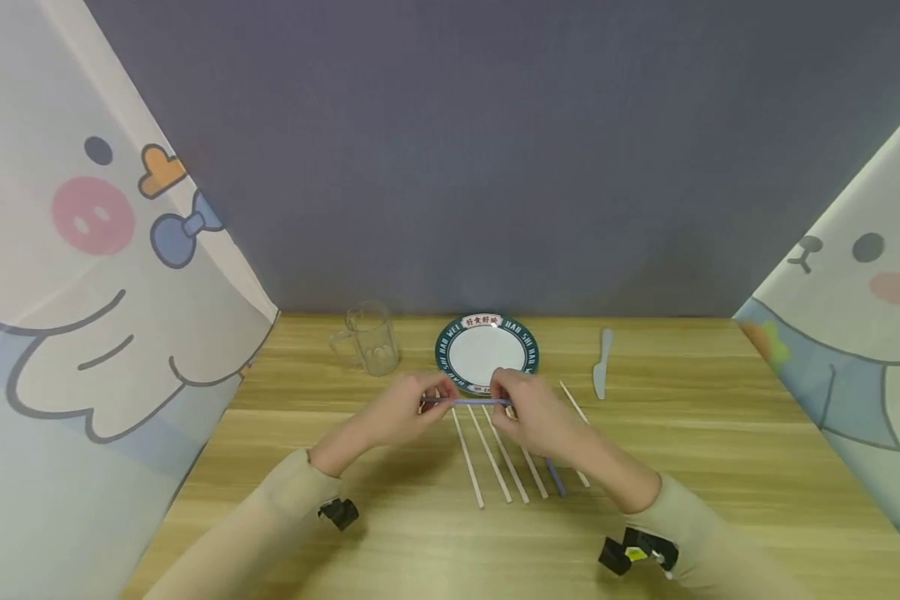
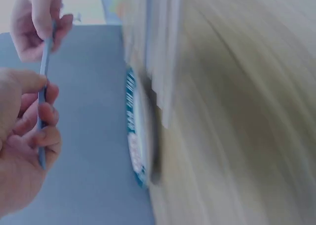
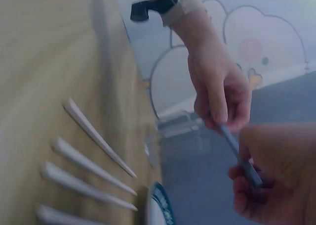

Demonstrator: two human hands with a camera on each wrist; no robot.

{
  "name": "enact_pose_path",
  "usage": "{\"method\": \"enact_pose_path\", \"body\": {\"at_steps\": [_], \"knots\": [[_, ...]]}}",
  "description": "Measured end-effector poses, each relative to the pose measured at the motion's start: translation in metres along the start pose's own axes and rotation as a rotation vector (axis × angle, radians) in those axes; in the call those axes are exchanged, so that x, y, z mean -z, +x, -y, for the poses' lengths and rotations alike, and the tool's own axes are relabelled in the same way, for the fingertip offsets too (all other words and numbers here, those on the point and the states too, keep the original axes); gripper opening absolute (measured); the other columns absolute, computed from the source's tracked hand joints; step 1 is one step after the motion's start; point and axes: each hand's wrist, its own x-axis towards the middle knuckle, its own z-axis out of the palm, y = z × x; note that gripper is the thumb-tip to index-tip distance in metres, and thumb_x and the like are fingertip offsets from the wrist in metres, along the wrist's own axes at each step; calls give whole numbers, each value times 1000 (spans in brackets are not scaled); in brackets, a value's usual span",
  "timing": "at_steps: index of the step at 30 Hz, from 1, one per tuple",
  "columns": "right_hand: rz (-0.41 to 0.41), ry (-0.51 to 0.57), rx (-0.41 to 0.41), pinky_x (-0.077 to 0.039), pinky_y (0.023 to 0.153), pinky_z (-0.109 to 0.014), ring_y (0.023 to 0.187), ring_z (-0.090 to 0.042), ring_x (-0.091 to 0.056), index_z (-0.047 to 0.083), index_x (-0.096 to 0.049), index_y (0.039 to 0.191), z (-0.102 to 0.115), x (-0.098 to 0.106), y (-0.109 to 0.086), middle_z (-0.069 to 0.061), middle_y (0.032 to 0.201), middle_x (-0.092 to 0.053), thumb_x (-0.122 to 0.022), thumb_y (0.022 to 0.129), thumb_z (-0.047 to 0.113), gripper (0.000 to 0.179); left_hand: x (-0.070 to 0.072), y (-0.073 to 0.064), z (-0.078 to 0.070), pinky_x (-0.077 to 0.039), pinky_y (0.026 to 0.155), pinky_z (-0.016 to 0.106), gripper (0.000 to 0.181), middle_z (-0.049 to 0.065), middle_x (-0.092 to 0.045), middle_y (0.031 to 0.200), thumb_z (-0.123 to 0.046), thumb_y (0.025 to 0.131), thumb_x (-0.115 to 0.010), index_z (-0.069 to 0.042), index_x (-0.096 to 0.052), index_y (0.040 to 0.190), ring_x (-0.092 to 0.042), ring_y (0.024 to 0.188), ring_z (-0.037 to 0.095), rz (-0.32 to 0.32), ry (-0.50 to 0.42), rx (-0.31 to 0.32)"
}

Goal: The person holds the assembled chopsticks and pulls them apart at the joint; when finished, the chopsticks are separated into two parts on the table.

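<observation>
Pale sleeves (image 1: 262, 521) come in from the near edge, each with a black camera (image 1: 338, 512) at the wrist; between the two hands, raised clear of the wooden table (image 1: 682, 467), is a blue-violet chopstick (image 1: 474, 402), lying almost level across the head view; the left hand (image 1: 411, 407) pinches it toward one end, thumb against curled fingers, and the right hand (image 1: 531, 408) is clamped on it toward the other end in a like pinch; to handle it well, light, even pressure from both thumbs should be enough, with the wrists at one height so that the slim shaft neither tips nor twists; lowering it carefully would also spare the things beneath; on the table below, five white chopsticks (image 1: 468, 458) lie slanting and apart, with a second blue-violet chopstick (image 1: 557, 478) among them; just beyond the hands is a green-rimmed plate (image 1: 444, 354), with a clear glass mug (image 1: 380, 354) to its left and a pale knife (image 1: 602, 367) to its right; a grey backdrop (image 1: 495, 150) stands behind, between cartoon-printed panels (image 1: 37, 92).
</observation>
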Motion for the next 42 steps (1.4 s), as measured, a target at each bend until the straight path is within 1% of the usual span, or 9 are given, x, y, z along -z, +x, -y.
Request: {"method": "enact_pose_path", "body": {"at_steps": [6, 8, 12, 17, 21, 25, 31, 37, 42], "knots": [[65, 50, -13, -48, 69, -25, 73, -10, -51, 10, -63, 99, -11, 24, -2, 5, 86, -62, -66, 94, 3, 9, -1, 13, -21, -49, 60, 17, 5, -1, -76, 88, -16, 98, -76, -11, -75, 99, -56, 68, -3, -103, 53, -25], [73, 75, -17, -50, 67, -24, 70, -9, -52, 11, -65, 102, -12, 27, -3, 5, 87, -64, -66, 98, 5, 7, -2, 14, -25, -50, 61, 16, 5, 0, -77, 88, -16, 98, -78, -11, -76, 98, -58, 69, -1, -124, 63, -25], [71, 109, -14, -50, 61, -23, 64, -6, -52, 11, -68, 104, -12, 33, -6, 1, 88, -69, -68, 101, 7, 5, -2, 15, -28, -49, 60, 15, 5, 2, -77, 88, -14, 96, -79, -10, -77, 97, -59, 68, 1, -150, 75, -30], [63, 84, 4, -61, 73, -27, 84, -9, -69, 8, -72, 105, -12, 36, -7, -7, 98, -77, -71, 101, 9, 4, -3, 15, -29, -49, 58, 14, 4, 3, -77, 89, -12, 96, -79, -9, -77, 96, -59, 67, 3, -169, 85, -43], [57, 92, 0, -59, 70, -24, 80, -9, -68, 8, -74, 104, -15, 37, -8, -5, 97, -78, -71, 102, 10, 4, -2, 13, -29, -49, 56, 14, 4, 3, -76, 88, -12, 97, -78, -8, -76, 95, -59, 66, 3, -176, 57, -41], [33, 95, 18, -59, 69, -21, 79, -8, -68, 7, -74, 103, -20, 36, -10, -6, 97, -78, -73, 99, 6, 4, -2, 12, -26, -49, 53, 15, 4, 3, -75, 87, -10, 96, -78, -9, -75, 94, -59, 63, 6, -176, 32, -44], [5, 84, 21, -61, 72, -23, 85, -8, -72, 9, -74, 102, -29, 37, -16, 0, 96, -77, -73, 98, 3, 8, -2, 9, -18, -53, 58, 16, 4, 2, -77, 89, -8, 94, -80, -8, -76, 96, -66, 71, 8, -179, 42, -45], [-105, -2, 43, -64, 77, -33, 88, -12, -69, 12, -75, 98, -50, 47, -25, 4, 97, -70, -77, 94, 0, 13, 2, 4, -3, -58, 61, 22, 5, 5, -78, 90, -4, 94, -76, -6, -76, 98, -71, 76, 12, -187, 56, -15], [-172, -89, 3, -61, 78, -38, 90, -17, -65, 12, -76, 98, -74, 61, -41, 3, 98, -67, -80, 91, 0, 15, 7, -3, 11, -60, 64, 27, 12, 6, -78, 93, 0, 90, -74, -7, -77, 99, -71, 77, 16, -187, 81, 13]]}}
